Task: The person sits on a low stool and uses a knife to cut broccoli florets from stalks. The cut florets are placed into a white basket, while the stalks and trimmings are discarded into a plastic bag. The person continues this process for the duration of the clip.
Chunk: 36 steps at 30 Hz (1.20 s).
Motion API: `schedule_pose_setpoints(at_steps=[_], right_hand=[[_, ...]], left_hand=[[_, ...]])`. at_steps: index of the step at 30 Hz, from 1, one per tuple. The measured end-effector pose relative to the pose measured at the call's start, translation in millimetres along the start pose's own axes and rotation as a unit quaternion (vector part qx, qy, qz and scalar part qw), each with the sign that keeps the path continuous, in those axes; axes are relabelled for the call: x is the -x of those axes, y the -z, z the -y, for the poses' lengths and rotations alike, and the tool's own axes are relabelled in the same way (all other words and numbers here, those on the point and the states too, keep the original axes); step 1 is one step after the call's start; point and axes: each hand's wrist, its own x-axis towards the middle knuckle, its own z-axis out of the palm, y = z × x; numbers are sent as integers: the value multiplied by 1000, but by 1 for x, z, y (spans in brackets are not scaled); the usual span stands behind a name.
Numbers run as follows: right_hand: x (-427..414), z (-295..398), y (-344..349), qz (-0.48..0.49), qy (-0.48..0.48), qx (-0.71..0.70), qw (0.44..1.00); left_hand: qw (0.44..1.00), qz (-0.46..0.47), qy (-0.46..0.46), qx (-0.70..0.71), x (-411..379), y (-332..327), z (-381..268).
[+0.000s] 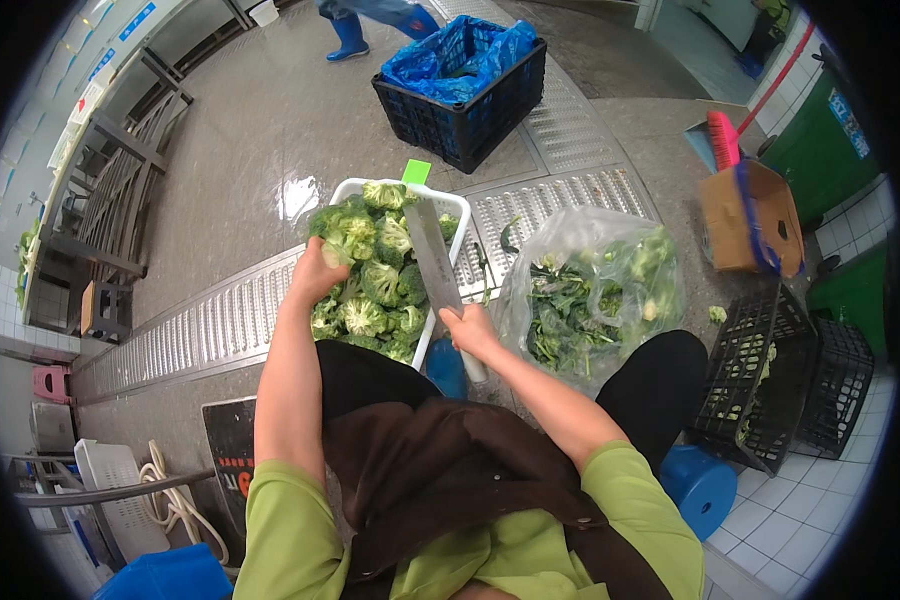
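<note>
My left hand point(317, 274) grips a head of broccoli point(345, 229) by its pale cut stem, over the left side of a white plastic basket point(459, 214). Broccoli florets point(364, 315) fill much of that basket. In my right hand point(471, 330) is a long, broad-bladed knife point(435, 255) with a white handle. Its blade points away from me across the basket's right part, beside the florets and apart from my left hand. To the right, a transparent plastic bag point(521, 322) holds green leaves and stem trimmings.
Beyond the basket stands a black crate point(450, 131) lined with a blue bag; a person in blue boots point(349, 39) is behind it. Black crates point(757, 382), a cardboard box point(754, 217) and a pink broom point(722, 139) are at right. Metal drain grating point(217, 326) crosses the wet floor.
</note>
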Motion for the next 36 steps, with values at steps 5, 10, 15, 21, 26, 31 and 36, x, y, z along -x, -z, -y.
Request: schedule_pose_setpoints(at_steps=[5,10,15,21,26,31,36], right_hand=[[10,18,-2,5,138,202,970],[21,37,-35,-8,167,69,984],[0,33,-53,92,-3,239,967],[-5,1,-41,181,-238,-213,930],[8,-1,-21,79,-72,81,991],[28,31,-30,-38,225,42,973],[7,41,-39,28,109,261,959]], left_hand=[[993,-11,-90,-76,0,2,-5],[996,-5,-46,-83,1,1,-1],[999,27,-14,-36,-10,-1,12],[999,13,-30,-43,-5,-6,31],[990,24,-47,-130,4,-1,29],[990,60,-63,-115,6,4,17],[986,45,-95,-128,6,3,10]])
